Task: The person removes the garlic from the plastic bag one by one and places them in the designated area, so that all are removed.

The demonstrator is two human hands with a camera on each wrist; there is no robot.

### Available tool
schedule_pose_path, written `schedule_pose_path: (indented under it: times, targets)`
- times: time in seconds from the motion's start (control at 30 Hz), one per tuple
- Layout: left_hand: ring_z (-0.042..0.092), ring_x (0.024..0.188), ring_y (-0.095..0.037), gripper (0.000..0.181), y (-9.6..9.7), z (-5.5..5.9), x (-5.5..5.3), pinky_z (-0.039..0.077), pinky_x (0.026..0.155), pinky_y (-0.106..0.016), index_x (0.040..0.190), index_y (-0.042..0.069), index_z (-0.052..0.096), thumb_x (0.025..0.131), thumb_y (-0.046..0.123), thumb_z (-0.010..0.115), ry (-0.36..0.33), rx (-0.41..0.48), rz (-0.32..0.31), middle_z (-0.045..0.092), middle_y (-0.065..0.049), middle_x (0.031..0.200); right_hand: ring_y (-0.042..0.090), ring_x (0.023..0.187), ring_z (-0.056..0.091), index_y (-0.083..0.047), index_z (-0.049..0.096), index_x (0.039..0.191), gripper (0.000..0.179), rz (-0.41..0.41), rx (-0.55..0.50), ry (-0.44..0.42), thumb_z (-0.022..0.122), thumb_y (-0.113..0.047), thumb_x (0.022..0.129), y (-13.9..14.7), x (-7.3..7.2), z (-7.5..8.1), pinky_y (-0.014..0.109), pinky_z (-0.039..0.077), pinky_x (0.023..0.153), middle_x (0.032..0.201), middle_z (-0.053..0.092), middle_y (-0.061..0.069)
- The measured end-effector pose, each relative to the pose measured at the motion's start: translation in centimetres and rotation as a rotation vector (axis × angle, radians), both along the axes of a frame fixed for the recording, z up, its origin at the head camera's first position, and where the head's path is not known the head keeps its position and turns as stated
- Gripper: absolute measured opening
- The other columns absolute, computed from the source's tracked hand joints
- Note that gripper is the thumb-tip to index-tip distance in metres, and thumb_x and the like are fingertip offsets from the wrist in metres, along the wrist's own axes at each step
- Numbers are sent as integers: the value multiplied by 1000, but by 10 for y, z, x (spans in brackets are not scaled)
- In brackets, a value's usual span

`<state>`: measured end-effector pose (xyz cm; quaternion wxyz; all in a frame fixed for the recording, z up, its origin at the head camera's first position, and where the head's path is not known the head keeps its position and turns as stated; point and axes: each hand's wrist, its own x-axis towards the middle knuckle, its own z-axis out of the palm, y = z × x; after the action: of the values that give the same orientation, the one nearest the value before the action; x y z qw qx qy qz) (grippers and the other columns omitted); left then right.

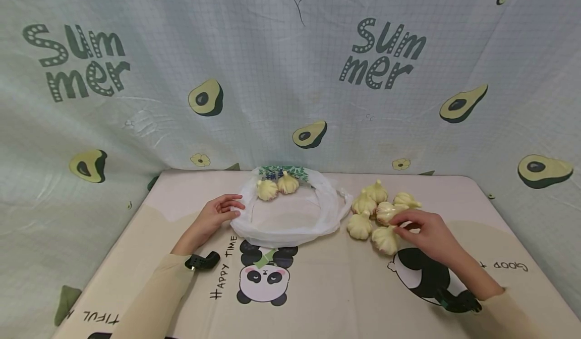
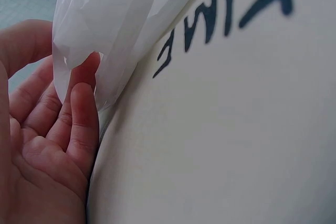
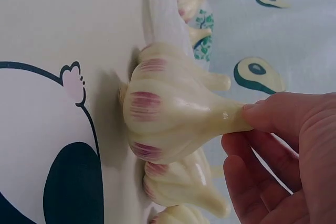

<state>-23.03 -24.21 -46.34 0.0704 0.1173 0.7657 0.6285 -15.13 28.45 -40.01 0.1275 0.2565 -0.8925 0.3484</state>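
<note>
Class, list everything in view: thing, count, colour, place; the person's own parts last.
Tablecloth: one, pale with panda prints, underneath.
Backdrop: one, pale blue-green, avocado prints, behind.
Plastic bag: one, white with green print, on the tablecloth.
Bagged garlic bulbs: two, cream, bag's far side.
Loose garlic bulbs: six visible, cream, right of the bag.
Wrist devices: two, dark, one per wrist.
Sleeves: two, beige, forearms.
Left hand: one, at the bag's left edge.
Right hand: one, pinching a loose bulb.
</note>
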Motion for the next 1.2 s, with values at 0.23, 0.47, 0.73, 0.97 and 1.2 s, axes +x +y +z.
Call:
schedule_pose_path:
  times: [0.23,0.47,0.73,0.97,1.2]
  targets:
    - [62,99,-9,49,0,-1,-1,46,86,-18,138,-7,49,92,0,66,1,6,-1,60,-31,123,6,81,65,-10,75,98,22,-1,8,33,77,5,81,0,-1,1,18,51,69,95,71,-3]
    - [62,99,-9,49,1,-1,0,46,86,-18,138,-8,49,92,0,66,2,9,-3,60,-31,122,5,80,65,-9,75,97,22,-7,38,37,77,6,81,0,-2,0,21,52,68,94,71,-3]
    - [62,98,-9,49,0,-1,0,47,85,-18,137,-8,49,92,-1,66,8,9,0,60,-31,122,7,81,65,-11,74,99,22,-31,56,16,77,3,82,2,-2,1,25,54,68,95,71,-2]
    - [63,97,-8,49,0,-2,-1,47,85,-18,137,-8,49,92,0,66,6,-1,3,61,-30,122,6,85,64,-10,73,101,20,-45,67,3,76,1,84,5,-3,-1,29,55,70,97,71,-1]
    - [63,98,-9,49,1,-1,-1,46,85,-18,137,-8,50,92,-1,66,9,1,4,61,-30,121,6,87,64,-9,74,100,19,-70,59,1,76,1,84,5,-1,4,26,54,73,97,71,-2]
